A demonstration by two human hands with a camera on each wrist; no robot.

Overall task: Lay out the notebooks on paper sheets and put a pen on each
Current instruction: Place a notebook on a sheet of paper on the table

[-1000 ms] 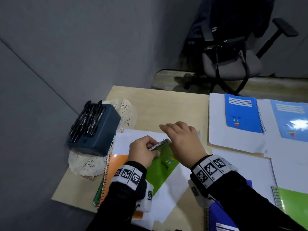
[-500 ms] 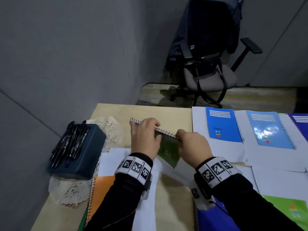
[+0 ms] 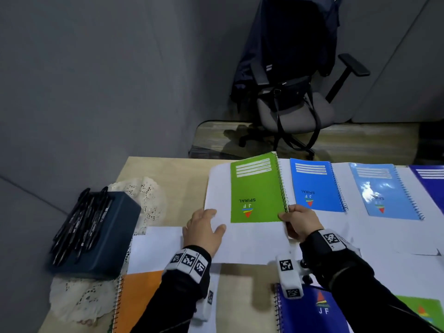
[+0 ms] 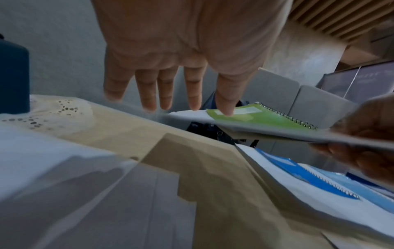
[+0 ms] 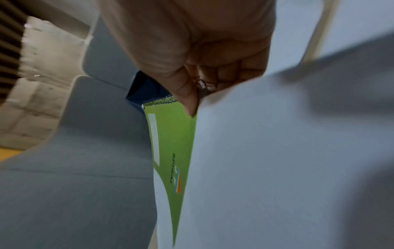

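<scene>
A green spiral notebook (image 3: 257,191) lies on a white paper sheet (image 3: 252,243) that is lifted off the wooden table, left of the blue notebook (image 3: 314,186). My right hand (image 3: 288,216) pinches the near right corner of notebook and sheet together, thumb on the green cover (image 5: 170,151) and fingers under the paper (image 5: 277,151). My left hand (image 3: 204,230) is at the sheet's near left corner, and its fingers (image 4: 168,87) are straight and spread, holding nothing. Black pens (image 3: 79,224) lie on a dark blue box (image 3: 108,241) at the left.
Light blue (image 3: 382,191) and dark blue (image 3: 430,174) notebooks lie on sheets to the right. Orange (image 3: 139,299), dark blue (image 3: 310,311) and green (image 3: 422,311) notebooks lie near me. A lace doily (image 3: 144,195) sits under the box. An office chair (image 3: 295,111) stands beyond the table.
Both hands gripped the green notebook by its spiral edge. It has turned and now lies on a sheet, farther right beside the blue notebook. My left hand has let go and opened.
</scene>
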